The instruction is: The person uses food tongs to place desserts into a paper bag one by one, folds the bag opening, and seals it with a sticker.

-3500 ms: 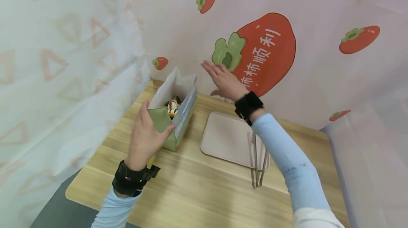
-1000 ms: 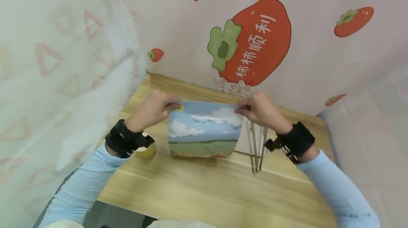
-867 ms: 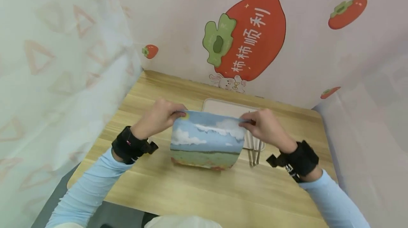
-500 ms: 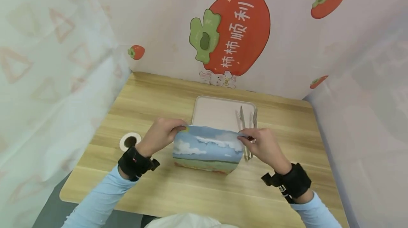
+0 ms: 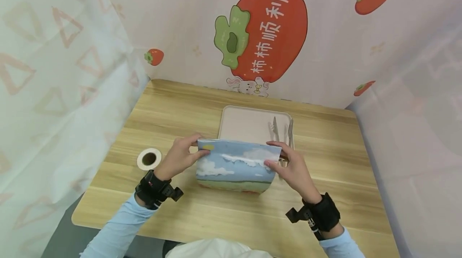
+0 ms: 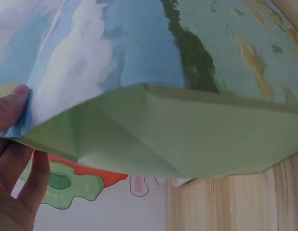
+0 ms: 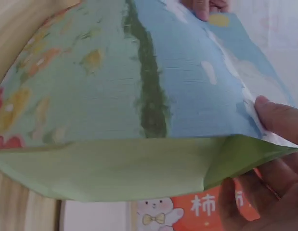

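A paper bag painted with blue sky, clouds and a meadow stands on the table in the head view, its top edges drawn together. My left hand pinches its top left corner, thumb in front and fingers behind. At the top right corner my right hand grips in the same way, the thumb lying on the painted front. Both wrist views show the bag's plain green side panels, creased inward toward the top. What is inside the bag is hidden.
Behind the bag lies a pale tray with slim metal utensils on its right side, one like a knife. A white roll of tape lies beside my left wrist. Printed sheets hang around the wooden table.
The bag stood open at the left with a cream-topped pastry inside; now it is in front of the tray, top drawn together. Lately my thumbs have moved down onto its front.
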A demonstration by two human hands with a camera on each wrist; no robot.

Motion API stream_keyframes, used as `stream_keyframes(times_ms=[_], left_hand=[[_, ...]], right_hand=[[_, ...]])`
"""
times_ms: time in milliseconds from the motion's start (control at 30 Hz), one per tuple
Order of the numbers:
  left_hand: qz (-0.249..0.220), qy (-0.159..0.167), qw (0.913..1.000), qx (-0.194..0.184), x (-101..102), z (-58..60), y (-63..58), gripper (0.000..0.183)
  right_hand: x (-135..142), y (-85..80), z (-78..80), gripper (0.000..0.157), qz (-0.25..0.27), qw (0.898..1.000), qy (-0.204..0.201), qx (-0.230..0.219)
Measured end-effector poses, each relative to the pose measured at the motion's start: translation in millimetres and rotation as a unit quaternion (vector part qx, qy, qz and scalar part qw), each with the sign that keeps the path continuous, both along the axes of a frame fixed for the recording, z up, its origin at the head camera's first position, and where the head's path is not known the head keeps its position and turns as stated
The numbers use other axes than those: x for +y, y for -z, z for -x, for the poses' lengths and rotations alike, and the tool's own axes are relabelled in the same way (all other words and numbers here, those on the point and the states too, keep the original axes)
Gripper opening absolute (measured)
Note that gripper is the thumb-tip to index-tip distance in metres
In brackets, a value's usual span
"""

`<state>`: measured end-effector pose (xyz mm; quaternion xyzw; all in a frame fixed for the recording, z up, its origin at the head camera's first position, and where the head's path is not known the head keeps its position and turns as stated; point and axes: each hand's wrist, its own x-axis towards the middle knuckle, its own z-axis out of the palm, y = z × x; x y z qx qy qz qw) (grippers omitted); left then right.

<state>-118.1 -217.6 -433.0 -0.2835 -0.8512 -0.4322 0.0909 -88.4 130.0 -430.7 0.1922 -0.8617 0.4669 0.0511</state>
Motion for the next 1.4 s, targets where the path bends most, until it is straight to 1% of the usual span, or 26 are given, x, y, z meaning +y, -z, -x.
stream_keyframes(times_ms=[33,100,167,200,300,400,533,633,700,733,767,833,900,967,1033,1100,1133,1167,1233,1300,1333,1400], left_hand=[[-0.008,-0.003,0.9999,0.006,1.8,0.3,0.2,0.025],[-0.019,-0.011,0.9995,0.021,5.0,1.0,0.0,0.021],[-0.029,-0.015,0.9988,0.037,7.6,2.0,-0.2,0.021],[-0.034,-0.015,0.9983,0.046,8.7,3.0,-0.2,0.021],[-0.055,-0.012,0.9963,0.064,12.2,7.5,1.3,0.024],[-0.082,-0.005,0.9942,0.070,17.0,13.5,5.8,0.032],[-0.110,0.004,0.9912,0.075,24.0,21.7,12.6,0.045],[-0.120,0.005,0.9892,0.084,28.1,28.3,13.9,0.046],[-0.120,0.008,0.9885,0.092,28.9,32.6,13.4,0.046],[-0.116,0.012,0.9883,0.098,28.7,34.2,13.0,0.045],[-0.109,0.019,0.9883,0.105,27.8,35.0,12.8,0.047],[-0.090,0.040,0.9874,0.124,24.5,35.4,12.8,0.051],[-0.060,0.065,0.9843,0.152,20.4,34.1,12.3,0.053],[-0.022,0.089,0.9776,0.190,16.5,31.6,12.4,0.052],[0.024,0.105,0.9659,0.235,13.8,29.9,12.0,0.043],[0.068,0.115,0.9498,0.283,12.0,28.5,10.7,0.034],[0.087,0.118,0.9418,0.302,11.3,28.2,10.4,0.032],[0.104,0.122,0.9344,0.318,10.6,27.9,9.9,0.031],[0.132,0.129,0.9218,0.341,9.6,27.7,8.1,0.027],[0.153,0.137,0.9156,0.346,8.4,27.6,5.1,0.023],[0.162,0.141,0.9152,0.341,7.3,27.3,3.4,0.021],[0.178,0.153,0.9191,0.317,4.4,26.1,-1.1,0.021]], right_hand=[[0.2,-0.7,0.6,0.041,-0.014,1.000,0.003,-0.016],[-0.1,-2.4,2.3,0.037,-0.034,0.999,0.007,-0.032],[-1.1,-3.5,3.8,0.032,-0.046,0.998,0.008,-0.028],[-1.6,-3.4,4.6,0.032,-0.052,0.998,0.009,-0.016],[-4.1,-1.5,7.4,0.027,-0.056,0.998,0.015,0.038],[-6.5,3.0,11.3,0.029,-0.059,0.992,0.030,0.111],[-6.3,12.1,18.5,0.040,-0.063,0.978,0.062,0.188],[-4.9,17.7,25.7,0.040,-0.064,0.968,0.076,0.230],[-2.9,20.3,30.9,0.039,-0.068,0.961,0.073,0.257],[-1.4,21.2,32.9,0.039,-0.072,0.958,0.063,0.270],[0.6,22.1,34.7,0.040,-0.078,0.954,0.049,0.284],[6.0,23.6,37.0,0.044,-0.101,0.944,0.012,0.315],[12.0,23.2,37.6,0.044,-0.132,0.928,-0.036,0.347],[17.5,22.8,35.9,0.042,-0.170,0.908,-0.077,0.375],[22.3,21.8,34.3,0.039,-0.205,0.888,-0.109,0.398],[26.6,20.8,32.7,0.042,-0.235,0.868,-0.134,0.417],[28.4,20.4,32.2,0.042,-0.248,0.860,-0.144,0.423],[30.2,20.1,31.9,0.042,-0.257,0.854,-0.154,0.425],[33.8,19.3,32.2,0.043,-0.268,0.848,-0.174,0.424],[36.7,17.4,32.5,0.044,-0.277,0.845,-0.188,0.417],[37.9,16.8,32.5,0.045,-0.282,0.844,-0.194,0.413],[39.6,16.0,32.8,0.045,-0.288,0.842,-0.201,0.409]])
